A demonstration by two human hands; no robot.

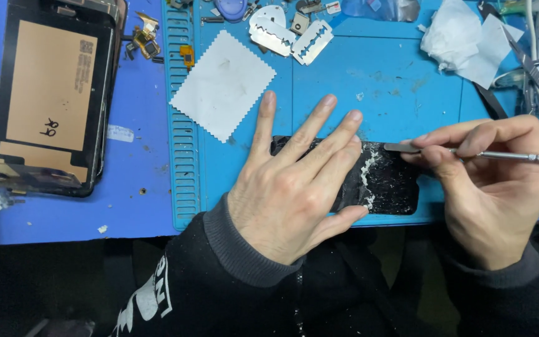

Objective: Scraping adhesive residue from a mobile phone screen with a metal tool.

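The table is blue, and a lighter blue work mat lies on it. Near the front edge of the mat lies a flat black panel with white, crumbly glue bits on it.

The left hand lies flat and open on the panel, fingers spread, pressing it down. It grips nothing. The right hand pinches a thin metal scraper between thumb and fingers. The flat tip rests at the panel's top edge, just beside the white bits.

To do this well, it seems best to keep the blade low and flat, push gently, and keep the left hand firm so the panel cannot slide. The tip points toward the left fingers, so slow strokes are safer.

A white cloth and small razor blades lie farther back.
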